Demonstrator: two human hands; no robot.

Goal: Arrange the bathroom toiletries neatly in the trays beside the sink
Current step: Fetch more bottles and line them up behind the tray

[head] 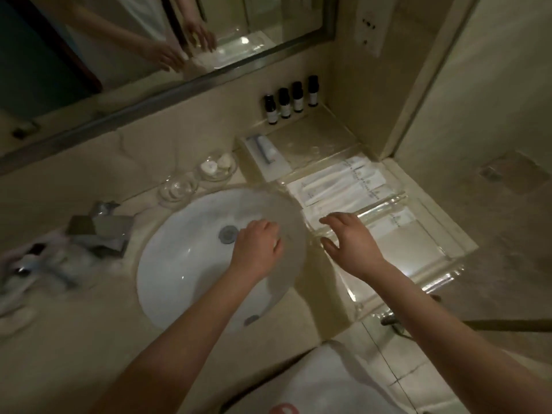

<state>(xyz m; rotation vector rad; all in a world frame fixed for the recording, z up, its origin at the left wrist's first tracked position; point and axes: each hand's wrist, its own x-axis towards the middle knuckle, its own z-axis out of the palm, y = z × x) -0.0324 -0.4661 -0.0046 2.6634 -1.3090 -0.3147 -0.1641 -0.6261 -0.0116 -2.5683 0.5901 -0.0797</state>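
Note:
Three clear trays lie in a row right of the sink. The far tray [325, 135] holds a small tube [266, 148] on a white packet. Several white sachets [337, 182] fill the middle tray. The near tray [448, 274] holds a white packet [388, 222] at its far end. My right hand [351, 239] hovers over the near tray's left rim, fingers spread, holding nothing. Over the right side of the basin [185, 264], my left hand [257, 249] has its fingers curled. A hazy translucent shape surrounds it, and I cannot tell whether it holds anything.
Several dark bottles [288, 103] stand against the back wall behind the trays. Two glass dishes [218, 167] [177, 188], one holding soaps, sit behind the basin. The faucet [101, 231] and blurred clutter [33, 264] are at left. A mirror [119, 40] hangs above.

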